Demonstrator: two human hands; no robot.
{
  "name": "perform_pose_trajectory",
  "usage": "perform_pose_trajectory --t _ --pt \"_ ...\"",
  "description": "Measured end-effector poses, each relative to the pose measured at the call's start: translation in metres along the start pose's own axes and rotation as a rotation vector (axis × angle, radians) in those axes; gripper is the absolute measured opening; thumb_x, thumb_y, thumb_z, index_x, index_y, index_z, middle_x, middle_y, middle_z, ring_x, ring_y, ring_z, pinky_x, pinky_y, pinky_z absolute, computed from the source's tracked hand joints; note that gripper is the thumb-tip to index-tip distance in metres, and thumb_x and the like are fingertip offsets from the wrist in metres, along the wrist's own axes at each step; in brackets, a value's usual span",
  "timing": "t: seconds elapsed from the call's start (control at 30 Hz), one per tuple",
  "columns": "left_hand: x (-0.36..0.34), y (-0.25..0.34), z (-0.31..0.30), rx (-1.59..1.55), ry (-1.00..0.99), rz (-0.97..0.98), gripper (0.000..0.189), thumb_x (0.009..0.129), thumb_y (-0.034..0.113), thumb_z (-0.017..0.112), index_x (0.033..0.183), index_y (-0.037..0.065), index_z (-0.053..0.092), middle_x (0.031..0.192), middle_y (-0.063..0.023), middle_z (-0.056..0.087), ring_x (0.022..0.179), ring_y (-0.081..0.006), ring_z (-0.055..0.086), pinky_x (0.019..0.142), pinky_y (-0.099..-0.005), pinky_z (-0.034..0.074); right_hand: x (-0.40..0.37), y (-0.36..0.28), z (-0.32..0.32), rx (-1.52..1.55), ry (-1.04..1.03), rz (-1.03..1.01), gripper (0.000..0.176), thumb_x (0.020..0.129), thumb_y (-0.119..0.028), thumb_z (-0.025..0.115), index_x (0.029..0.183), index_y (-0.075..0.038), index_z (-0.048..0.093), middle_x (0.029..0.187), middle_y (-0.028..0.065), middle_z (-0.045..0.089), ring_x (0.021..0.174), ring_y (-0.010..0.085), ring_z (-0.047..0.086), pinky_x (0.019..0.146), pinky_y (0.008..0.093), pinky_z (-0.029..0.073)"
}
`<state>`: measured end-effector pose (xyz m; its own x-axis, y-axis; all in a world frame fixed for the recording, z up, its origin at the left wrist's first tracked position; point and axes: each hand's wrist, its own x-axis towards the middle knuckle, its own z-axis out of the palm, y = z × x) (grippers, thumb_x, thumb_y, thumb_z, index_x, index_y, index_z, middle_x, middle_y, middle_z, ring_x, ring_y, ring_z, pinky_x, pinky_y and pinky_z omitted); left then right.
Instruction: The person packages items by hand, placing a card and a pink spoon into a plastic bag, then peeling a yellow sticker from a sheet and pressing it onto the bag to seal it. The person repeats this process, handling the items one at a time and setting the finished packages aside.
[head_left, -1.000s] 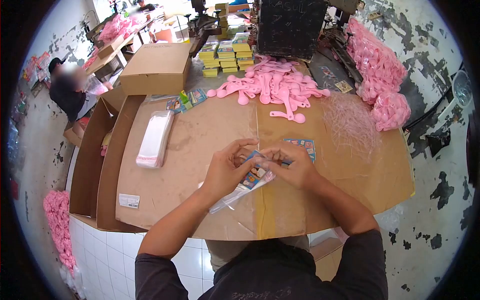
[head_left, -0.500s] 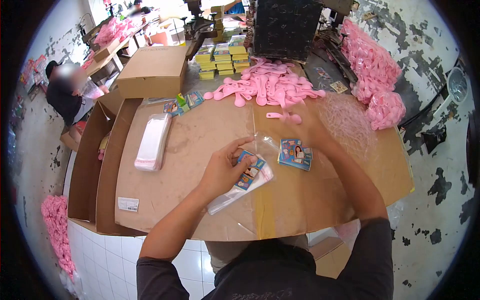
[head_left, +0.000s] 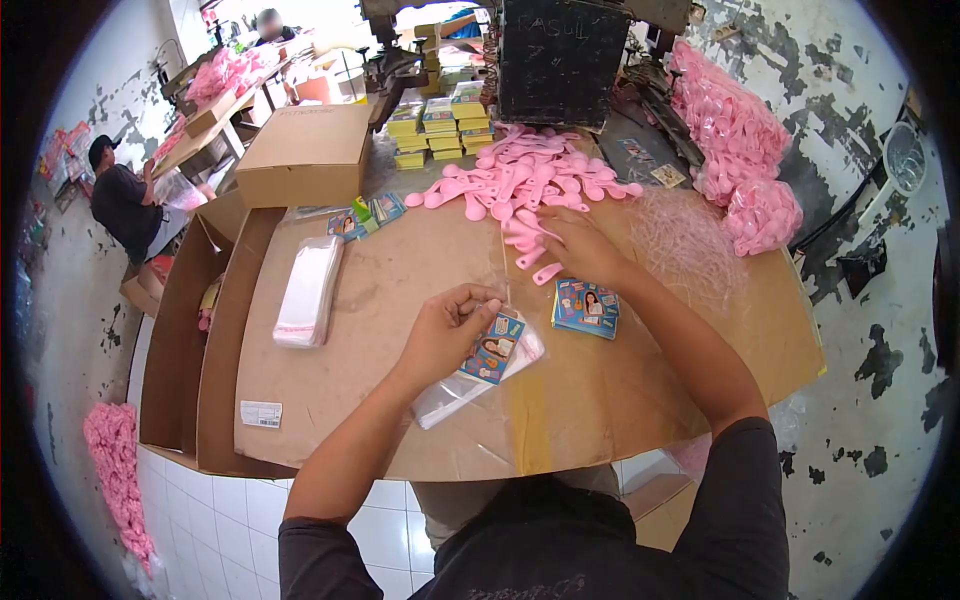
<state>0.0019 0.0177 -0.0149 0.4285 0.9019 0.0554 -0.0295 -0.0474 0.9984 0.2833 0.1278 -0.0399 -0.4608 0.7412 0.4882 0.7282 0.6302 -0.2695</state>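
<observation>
My left hand [head_left: 450,330] pinches the edge of a clear plastic bag with thumb and forefinger. A blue printed card [head_left: 497,352] lies at these fingertips, over a small stack of clear bags [head_left: 447,402] on the cardboard. My right hand [head_left: 585,248] is at the near edge of a pile of pink plastic spoons [head_left: 540,175], its fingers closed around pink spoons [head_left: 524,236]. One spoon handle sticks out below that palm. Just under the right wrist sits a stack of blue printed cards [head_left: 585,310].
Another stack of clear bags [head_left: 307,290] lies on the left, near a cardboard box [head_left: 305,150]. Yellow-edged card stacks [head_left: 440,125] stand at the back beside a black machine [head_left: 560,65]. Pink shredded strands [head_left: 690,235] lie right. A person [head_left: 130,200] works at far left.
My right hand has moved left and closed on pink spoons near the pile. My left thumb has slid up off the card to the bag's edge.
</observation>
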Motion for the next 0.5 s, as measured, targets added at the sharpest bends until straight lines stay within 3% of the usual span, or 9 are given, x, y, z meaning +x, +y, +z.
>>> perform_pose_trajectory --t 0.1,0.2,0.3,0.4,0.5 --pt "-0.001 0.004 -0.002 -0.030 -0.001 -0.049 0.024 0.103 0.013 0.065 0.123 -0.001 0.065 0.100 -0.0052 0.075 0.080 -0.0045 0.067 0.068 -0.0209 0.052 0.003 -0.031 -0.042 -0.135 -0.021 0.005 0.029 0.101 -0.020 0.057 0.122 -0.001 0.063 0.121 0.0184 0.062 0.118 0.0377 0.059 0.098 0.0486 0.047" --pt "-0.002 0.008 -0.001 -0.099 0.069 -0.020 0.023 0.102 0.012 0.066 0.121 -0.001 0.066 0.099 -0.0058 0.076 0.083 -0.0054 0.068 0.070 -0.0212 0.053 -0.013 -0.054 -0.063 0.210 -0.175 0.043 0.024 0.104 -0.021 0.052 0.113 -0.002 0.065 0.103 0.0138 0.061 0.093 0.0314 0.060 0.085 0.0429 0.048" --pt "-0.002 0.013 0.002 -0.193 0.075 0.036 0.023 0.101 0.011 0.067 0.121 -0.001 0.067 0.099 -0.0067 0.076 0.085 -0.0062 0.069 0.072 -0.0214 0.054 -0.028 -0.100 -0.087 0.433 -0.261 0.160 0.021 0.105 -0.017 0.050 0.110 -0.003 0.065 0.092 0.0078 0.057 0.086 0.0226 0.058 0.080 0.0374 0.047" --pt "-0.004 0.016 0.002 -0.103 0.056 0.018 0.025 0.101 0.011 0.068 0.122 -0.002 0.066 0.100 -0.0077 0.077 0.084 -0.0064 0.069 0.072 -0.0220 0.055 -0.039 -0.100 -0.086 0.618 -0.265 0.199 0.016 0.104 -0.012 0.050 0.109 -0.004 0.063 0.088 0.0055 0.055 0.081 0.0159 0.056 0.075 0.0325 0.046" --pt "-0.003 0.011 0.003 -0.017 0.024 0.013 0.027 0.101 0.012 0.068 0.123 -0.002 0.067 0.102 -0.0084 0.077 0.085 -0.0064 0.069 0.073 -0.0222 0.056 -0.043 -0.103 -0.092 0.595 -0.241 0.205 0.015 0.102 -0.009 0.056 0.112 -0.002 0.065 0.092 0.0053 0.060 0.086 0.0140 0.058 0.077 0.0306 0.048"
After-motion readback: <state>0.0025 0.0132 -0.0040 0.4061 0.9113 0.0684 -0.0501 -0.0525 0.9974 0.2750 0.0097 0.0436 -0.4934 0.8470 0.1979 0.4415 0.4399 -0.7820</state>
